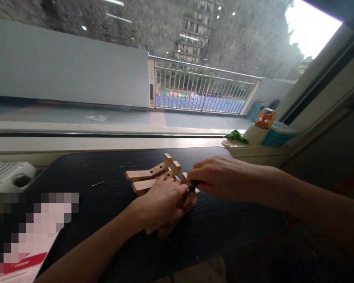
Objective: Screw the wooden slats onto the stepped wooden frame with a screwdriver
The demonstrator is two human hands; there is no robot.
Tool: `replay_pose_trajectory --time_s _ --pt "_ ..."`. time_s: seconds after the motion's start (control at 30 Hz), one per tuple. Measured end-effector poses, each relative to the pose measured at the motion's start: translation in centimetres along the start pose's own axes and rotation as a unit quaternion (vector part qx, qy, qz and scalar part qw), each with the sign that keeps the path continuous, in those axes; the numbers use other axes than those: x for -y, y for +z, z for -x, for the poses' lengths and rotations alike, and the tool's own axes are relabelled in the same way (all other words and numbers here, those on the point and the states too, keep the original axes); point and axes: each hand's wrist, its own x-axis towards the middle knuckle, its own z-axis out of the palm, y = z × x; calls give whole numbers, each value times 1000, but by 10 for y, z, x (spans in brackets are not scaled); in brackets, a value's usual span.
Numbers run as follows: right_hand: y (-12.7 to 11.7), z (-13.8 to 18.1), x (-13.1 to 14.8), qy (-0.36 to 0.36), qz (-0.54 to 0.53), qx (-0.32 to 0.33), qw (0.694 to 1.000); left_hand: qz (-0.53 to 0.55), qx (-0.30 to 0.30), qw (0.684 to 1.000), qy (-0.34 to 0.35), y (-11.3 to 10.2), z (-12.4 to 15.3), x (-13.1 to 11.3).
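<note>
On a dark tabletop lie several pale wooden pieces (141, 174), side by side, each with an upturned curved end; dark round holes show in the ones farthest from me. My left hand (162, 200) rests over the nearer pieces, its fingers bent down around them and hiding much of them. My right hand (214, 173) is closed around a black-handled tool (192, 185), whose lower end points down at the wood beside my left fingertips. Where the tool's tip meets the wood is hidden.
A thin metal pin (98, 183) lies on the dark table (85, 165), left of the wood. A white appliance (10, 175) stands at the left. On the windowsill are a white bottle (255, 133), a green cloth (236, 136) and a teal container (279, 134).
</note>
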Motion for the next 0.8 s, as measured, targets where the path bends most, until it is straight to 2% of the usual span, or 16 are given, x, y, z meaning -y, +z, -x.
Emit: replay_pose_trajectory --time_s 0.17,0.3,0.47,0.67,0.8 --pt "7 -5 -5 -69 -42 -26 996 16 23 1000 1 -6 0 -1" --pt "8 -7 -3 -85 -33 -28 995 11 52 999 -10 -11 0 -3" --pt "9 -3 2 -57 -26 -17 998 8 42 999 -8 -7 -1 -2" --pt "10 -1 6 19 4 -34 999 23 35 999 2 -4 -2 0" --pt "2 -2 5 8 18 -19 1000 28 56 998 -13 -8 -2 -2"
